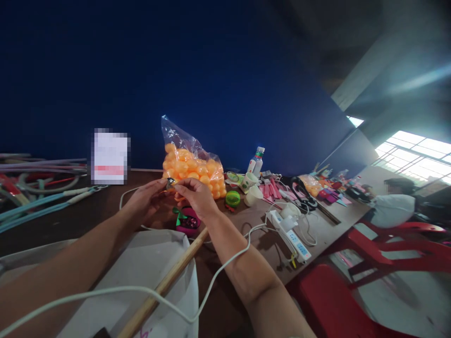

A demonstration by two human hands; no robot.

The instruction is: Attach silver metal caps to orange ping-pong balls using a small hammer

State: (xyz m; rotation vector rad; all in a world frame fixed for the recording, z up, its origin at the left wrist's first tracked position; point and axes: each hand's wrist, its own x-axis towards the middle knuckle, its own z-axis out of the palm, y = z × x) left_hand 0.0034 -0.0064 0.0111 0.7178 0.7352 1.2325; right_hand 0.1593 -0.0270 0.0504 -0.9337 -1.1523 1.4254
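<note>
My left hand (150, 193) has its fingers closed around a small dark, shiny rounded piece (170, 182), whose kind I cannot make out. Close beside it, my right hand (197, 197) is pinched, thumb against fingers, at the piece's right side. What lies within that pinch is too small to tell. Right behind both hands stands a clear plastic bag (200, 170) full of orange balls. Below them sits a purple and green container (188, 219) with dark bits inside, partly covered by my right wrist.
A white power strip (291, 237) with cables lies on the table to the right. Nearby are a green striped ball (232, 199), a white cup (252, 196) and a bottle (259, 159). A wooden stick (165, 284) crosses a white bin (141, 253). Red chairs (327, 295) stand right; a person sits beyond.
</note>
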